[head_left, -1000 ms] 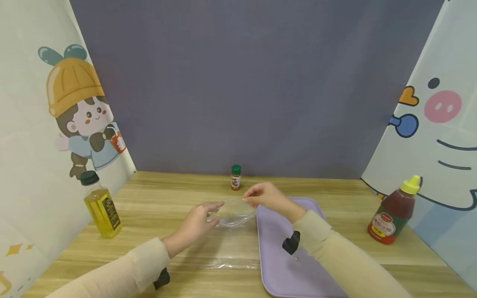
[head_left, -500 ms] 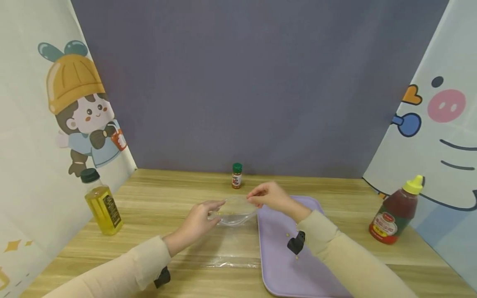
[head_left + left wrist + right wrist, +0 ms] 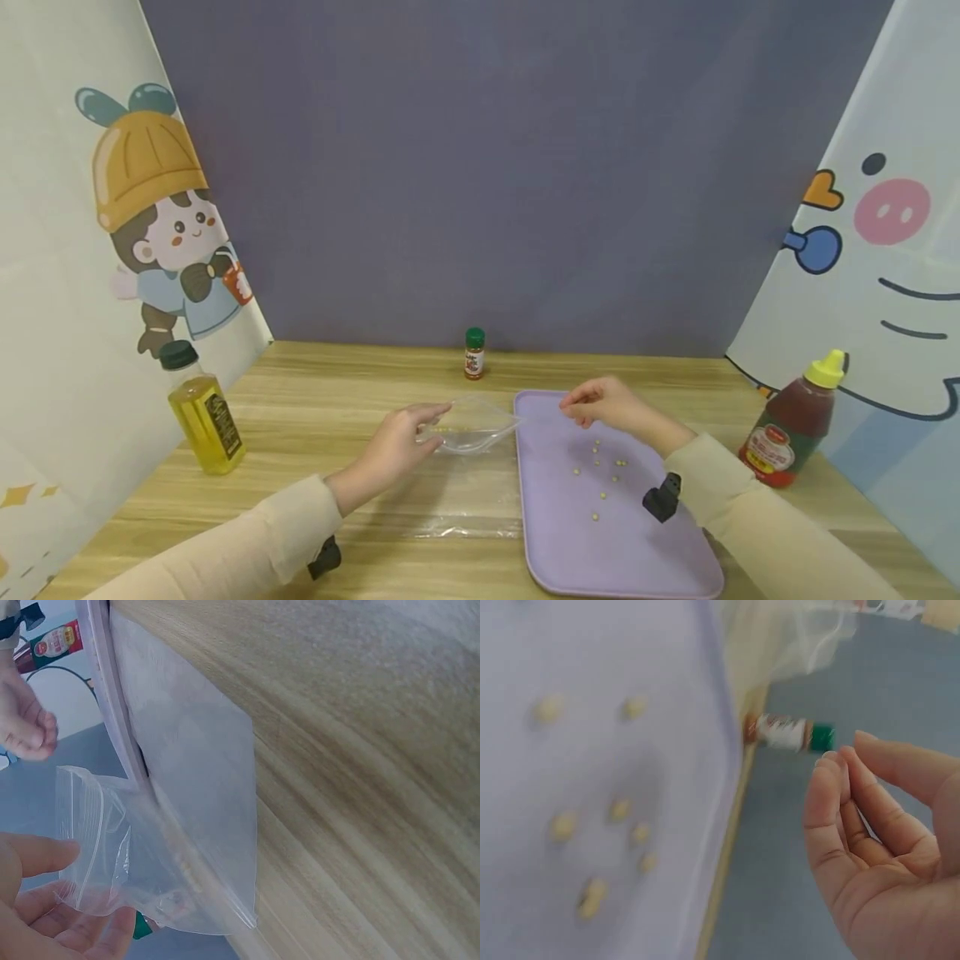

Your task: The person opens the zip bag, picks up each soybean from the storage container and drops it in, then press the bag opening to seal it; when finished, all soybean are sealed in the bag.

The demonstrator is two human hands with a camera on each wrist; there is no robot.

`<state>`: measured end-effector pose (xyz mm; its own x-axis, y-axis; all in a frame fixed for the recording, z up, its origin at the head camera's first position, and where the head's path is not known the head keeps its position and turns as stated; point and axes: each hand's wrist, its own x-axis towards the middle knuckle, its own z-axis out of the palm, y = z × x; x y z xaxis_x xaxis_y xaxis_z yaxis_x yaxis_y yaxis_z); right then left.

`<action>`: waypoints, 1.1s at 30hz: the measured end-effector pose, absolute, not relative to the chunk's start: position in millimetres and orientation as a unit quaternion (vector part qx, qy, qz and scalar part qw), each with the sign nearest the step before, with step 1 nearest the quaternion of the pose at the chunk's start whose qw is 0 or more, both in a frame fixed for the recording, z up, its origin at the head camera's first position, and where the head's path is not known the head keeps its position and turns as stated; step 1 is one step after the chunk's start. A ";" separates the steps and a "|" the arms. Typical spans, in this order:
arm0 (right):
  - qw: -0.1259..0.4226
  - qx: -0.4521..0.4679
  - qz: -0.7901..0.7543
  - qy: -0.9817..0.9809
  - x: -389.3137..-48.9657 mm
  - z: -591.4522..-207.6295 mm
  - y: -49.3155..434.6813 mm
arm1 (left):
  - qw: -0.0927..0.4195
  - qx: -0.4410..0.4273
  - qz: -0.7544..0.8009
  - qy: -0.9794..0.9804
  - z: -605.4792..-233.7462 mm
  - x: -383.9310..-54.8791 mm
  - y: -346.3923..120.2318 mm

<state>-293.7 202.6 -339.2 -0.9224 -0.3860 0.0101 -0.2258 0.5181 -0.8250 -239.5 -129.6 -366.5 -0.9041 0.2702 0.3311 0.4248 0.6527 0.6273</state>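
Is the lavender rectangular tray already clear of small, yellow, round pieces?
No, the head view shows several small, yellow, round pieces scattered on the lavender rectangular tray.

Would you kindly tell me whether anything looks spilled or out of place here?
Nothing stands out: the yellow bits lie scattered, but within the tray; the oil, sauce and shaker stand capped; the left hand holds the bag.

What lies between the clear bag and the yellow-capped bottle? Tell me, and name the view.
The purple tray, bearing small yellow pieces, with the right hand and sleeve also in that stretch; the head view shows this.
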 end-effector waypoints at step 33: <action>0.150 -0.110 -0.399 0.898 -314.5 -389.6 253.0 | 0.097 -0.194 -0.364 -0.906 -366.2 -240.7 -126.6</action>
<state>-314.5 253.0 -389.6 -0.9312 -0.3162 -0.1811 -0.0776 0.6578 -0.7492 -240.7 -126.6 -366.2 -0.9057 0.2817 0.3168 0.4226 0.6597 0.6214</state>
